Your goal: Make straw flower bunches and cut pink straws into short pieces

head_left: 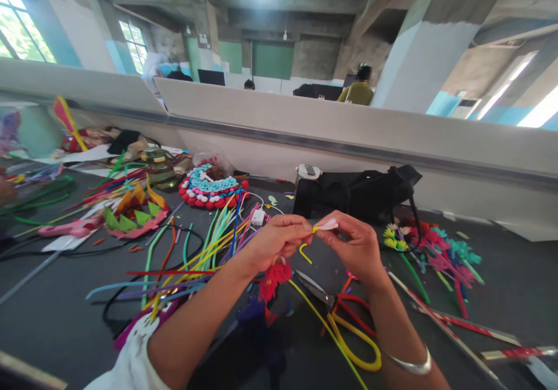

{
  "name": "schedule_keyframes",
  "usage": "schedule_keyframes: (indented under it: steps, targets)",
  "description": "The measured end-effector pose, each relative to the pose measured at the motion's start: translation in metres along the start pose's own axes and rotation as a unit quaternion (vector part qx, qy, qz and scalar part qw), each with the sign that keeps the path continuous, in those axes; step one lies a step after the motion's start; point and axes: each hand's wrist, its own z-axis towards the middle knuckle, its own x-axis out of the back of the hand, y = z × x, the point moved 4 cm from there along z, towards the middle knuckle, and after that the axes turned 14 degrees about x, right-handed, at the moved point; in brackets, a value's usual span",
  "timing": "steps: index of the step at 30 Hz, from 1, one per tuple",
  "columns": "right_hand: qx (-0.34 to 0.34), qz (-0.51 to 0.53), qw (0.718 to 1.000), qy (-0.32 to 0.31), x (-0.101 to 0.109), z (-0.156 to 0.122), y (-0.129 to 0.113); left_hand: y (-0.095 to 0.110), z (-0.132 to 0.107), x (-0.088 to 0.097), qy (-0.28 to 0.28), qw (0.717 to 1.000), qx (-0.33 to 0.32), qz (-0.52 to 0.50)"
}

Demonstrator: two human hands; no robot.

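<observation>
the left hand (279,236) and right hand (355,244) meet near the middle, both pinching a small yellow-and-pale strip (326,225), probably from two sides to steady it. to the left sits a jagged paper crown (142,218), then fuzzy, bendy stems (204,254), loosely bundled, perhaps for easy picking. a ruffled red flower (275,278) hangs beneath the left hand. steel scissors (333,303) with looped handles lie between the forearms, likely for quick reach; fluffy flowers (441,256) lie rightward.
</observation>
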Motion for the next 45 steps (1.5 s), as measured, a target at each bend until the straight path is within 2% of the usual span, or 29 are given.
schedule_keyframes:
  steps: [4, 6, 8, 11, 13, 15, 18, 21, 24, 30, 33, 36, 38, 42, 45]
  targets:
    - [0.065, -0.044, 0.997, 0.005, -0.001, -0.002, -0.007, -0.003, -0.001, -0.003, -0.103, 0.990, 0.063, -0.073]
    - [0.079, -0.052, 0.995, 0.017, -0.002, -0.002, -0.007, -0.003, -0.002, -0.004, -0.116, 0.987, 0.070, -0.083]
    - [0.069, -0.057, 0.995, 0.038, -0.001, -0.001, -0.004, -0.002, -0.002, -0.003, -0.081, 0.993, 0.047, -0.069]
    - [-0.002, -0.032, 0.998, 0.051, -0.001, -0.001, 0.007, 0.007, -0.004, 0.002, 0.072, 0.995, -0.061, 0.031]
    - [-0.065, 0.013, 0.997, 0.045, -0.003, -0.002, 0.016, 0.015, -0.007, 0.003, 0.185, 0.959, -0.156, 0.146]
    - [-0.108, 0.076, 0.990, 0.042, -0.004, -0.004, 0.020, 0.020, -0.012, 0.001, 0.259, 0.900, -0.246, 0.249]
    - [-0.143, 0.158, 0.975, 0.054, -0.006, -0.005, 0.020, 0.021, -0.016, -0.004, 0.295, 0.820, -0.354, 0.341]
    - [-0.180, 0.190, 0.962, 0.077, -0.004, -0.006, 0.018, 0.017, -0.018, -0.009, 0.297, 0.760, -0.414, 0.404]
    - [-0.203, 0.205, 0.953, 0.089, -0.002, -0.008, 0.018, 0.015, -0.019, -0.012, 0.303, 0.729, -0.432, 0.437]
    - [-0.221, 0.218, 0.948, 0.074, -0.002, -0.008, 0.020, 0.015, -0.017, -0.013, 0.311, 0.706, -0.441, 0.459]
    - [-0.211, 0.227, 0.948, 0.072, -0.004, -0.008, 0.019, 0.016, -0.017, -0.013, 0.307, 0.711, -0.436, 0.458]
    - [-0.203, 0.230, 0.949, 0.074, -0.006, -0.008, 0.019, 0.017, -0.017, -0.014, 0.287, 0.738, -0.418, 0.446]
    - [-0.191, 0.222, 0.953, 0.077, -0.006, -0.009, 0.018, 0.018, -0.017, -0.014, 0.271, 0.774, -0.391, 0.418]
    - [-0.135, 0.178, 0.971, 0.080, -0.005, -0.007, 0.013, 0.019, -0.016, -0.010, 0.240, 0.873, -0.285, 0.315]
    - [-0.093, 0.138, 0.983, 0.073, -0.005, -0.004, 0.009, 0.017, -0.014, -0.008, 0.207, 0.922, -0.223, 0.240]
